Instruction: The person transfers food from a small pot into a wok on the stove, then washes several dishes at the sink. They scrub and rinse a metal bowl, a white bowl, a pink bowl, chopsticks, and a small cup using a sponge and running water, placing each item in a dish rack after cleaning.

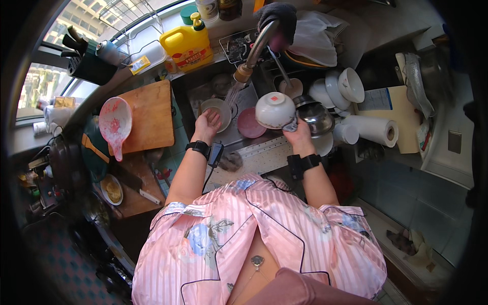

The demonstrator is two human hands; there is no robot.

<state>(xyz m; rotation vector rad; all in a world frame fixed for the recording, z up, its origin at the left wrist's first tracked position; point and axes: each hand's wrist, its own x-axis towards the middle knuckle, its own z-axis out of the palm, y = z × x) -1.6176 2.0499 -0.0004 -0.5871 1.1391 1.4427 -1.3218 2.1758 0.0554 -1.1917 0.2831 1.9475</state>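
Note:
My right hand holds a white ceramic bowl tilted bottom up over the sink's right side, with a patterned cloth between fingers and rim. My left hand is palm up with its fingers apart, at the edge of a pale bowl in the steel sink. Water runs from the faucet beside that bowl. A pink bowl lies in the sink between my hands. A metal bowl is just right of the white bowl, partly hidden by it and my hand.
Stacked white bowls and a paper towel roll stand on the right. On the left are a wooden cutting board, a pink-rimmed ladle-shaped bowl and a knife. A yellow jug stands behind the sink.

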